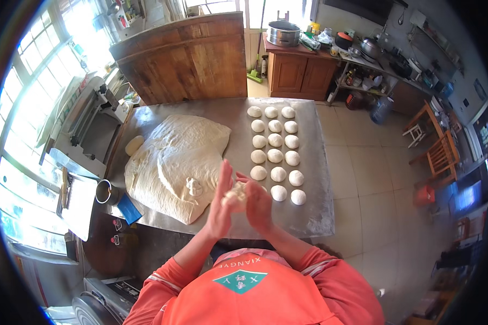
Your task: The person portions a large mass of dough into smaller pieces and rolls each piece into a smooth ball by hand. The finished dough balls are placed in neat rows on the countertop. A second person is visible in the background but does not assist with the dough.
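A small, blurred piece of dough is held between my hands above the near part of the metal tabletop. My left hand presses it from one side, fingers stretched out away from me. Curled around its other side is my right hand. Left of my hands spreads a large, soft slab of dough, with a torn lump standing up from its surface. To the right, round dough balls sit in three columns. One ball near my right hand is mostly hidden behind it.
A dough machine stands along the left edge, near a lone dough piece. Closer are a metal cup and a blue flat object. A wooden board rises behind the table. Tiled floor lies to the right.
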Demonstrator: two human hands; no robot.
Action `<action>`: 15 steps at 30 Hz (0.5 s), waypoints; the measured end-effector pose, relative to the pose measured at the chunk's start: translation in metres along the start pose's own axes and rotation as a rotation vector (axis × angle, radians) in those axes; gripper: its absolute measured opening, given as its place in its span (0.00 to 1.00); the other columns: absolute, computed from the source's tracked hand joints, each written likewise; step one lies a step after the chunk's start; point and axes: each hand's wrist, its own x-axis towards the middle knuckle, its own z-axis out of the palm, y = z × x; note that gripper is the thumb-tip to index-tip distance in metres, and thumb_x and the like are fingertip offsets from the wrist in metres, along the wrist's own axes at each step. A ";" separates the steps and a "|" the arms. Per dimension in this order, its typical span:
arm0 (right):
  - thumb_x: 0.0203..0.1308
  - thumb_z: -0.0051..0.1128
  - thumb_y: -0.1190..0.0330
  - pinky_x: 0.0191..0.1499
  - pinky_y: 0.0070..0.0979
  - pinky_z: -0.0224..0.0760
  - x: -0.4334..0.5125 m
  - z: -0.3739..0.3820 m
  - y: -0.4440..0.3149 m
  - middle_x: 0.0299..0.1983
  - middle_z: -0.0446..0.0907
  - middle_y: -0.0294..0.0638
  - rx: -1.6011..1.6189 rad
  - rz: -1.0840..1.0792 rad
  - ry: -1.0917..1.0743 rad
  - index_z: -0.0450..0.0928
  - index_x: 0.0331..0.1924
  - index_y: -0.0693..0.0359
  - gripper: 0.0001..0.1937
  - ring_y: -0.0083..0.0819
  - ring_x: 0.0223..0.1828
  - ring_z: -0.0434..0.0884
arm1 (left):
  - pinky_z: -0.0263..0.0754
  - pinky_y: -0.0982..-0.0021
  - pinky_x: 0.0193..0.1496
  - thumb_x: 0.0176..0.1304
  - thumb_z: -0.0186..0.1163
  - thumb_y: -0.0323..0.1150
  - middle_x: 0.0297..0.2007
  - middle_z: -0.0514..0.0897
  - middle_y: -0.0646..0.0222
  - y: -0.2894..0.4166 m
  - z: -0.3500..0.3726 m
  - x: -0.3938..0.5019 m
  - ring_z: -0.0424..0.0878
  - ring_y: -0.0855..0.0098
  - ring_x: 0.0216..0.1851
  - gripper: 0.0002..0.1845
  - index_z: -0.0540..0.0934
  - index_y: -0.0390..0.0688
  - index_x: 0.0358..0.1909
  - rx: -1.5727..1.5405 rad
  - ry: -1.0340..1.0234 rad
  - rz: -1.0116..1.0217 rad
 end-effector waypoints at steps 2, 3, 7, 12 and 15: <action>0.79 0.36 0.60 0.67 0.34 0.67 -0.007 0.003 -0.015 0.70 0.70 0.58 -0.288 -0.407 -0.168 0.68 0.70 0.68 0.25 0.41 0.67 0.75 | 0.40 0.56 0.80 0.73 0.47 0.44 0.80 0.44 0.51 0.000 0.006 -0.001 0.41 0.57 0.82 0.43 0.42 0.34 0.80 0.062 0.003 -0.026; 0.80 0.34 0.60 0.69 0.35 0.65 -0.006 0.004 -0.023 0.71 0.68 0.57 -0.290 -0.323 -0.150 0.66 0.71 0.68 0.26 0.41 0.69 0.73 | 0.40 0.56 0.80 0.73 0.48 0.49 0.80 0.44 0.50 0.002 0.010 0.002 0.40 0.56 0.82 0.45 0.43 0.34 0.80 0.095 0.003 -0.032; 0.81 0.30 0.54 0.75 0.35 0.55 0.014 -0.001 -0.032 0.77 0.58 0.52 0.110 -0.075 -0.060 0.55 0.76 0.68 0.31 0.39 0.76 0.61 | 0.40 0.52 0.79 0.71 0.54 0.59 0.80 0.43 0.45 0.025 0.031 -0.001 0.37 0.50 0.82 0.51 0.45 0.34 0.80 0.473 -0.185 0.214; 0.80 0.35 0.50 0.78 0.35 0.44 -0.011 0.005 -0.035 0.79 0.54 0.51 -0.071 -0.121 -0.360 0.50 0.77 0.71 0.35 0.40 0.80 0.53 | 0.41 0.48 0.78 0.71 0.54 0.58 0.79 0.43 0.43 0.018 -0.009 0.024 0.39 0.45 0.81 0.49 0.46 0.36 0.80 0.463 -0.057 0.124; 0.80 0.35 0.50 0.79 0.36 0.43 0.005 0.009 -0.026 0.79 0.52 0.51 -0.111 -0.091 -0.224 0.49 0.77 0.70 0.35 0.42 0.80 0.51 | 0.43 0.50 0.78 0.70 0.54 0.58 0.79 0.43 0.44 0.012 0.009 0.009 0.40 0.46 0.81 0.49 0.47 0.36 0.79 0.381 -0.043 -0.033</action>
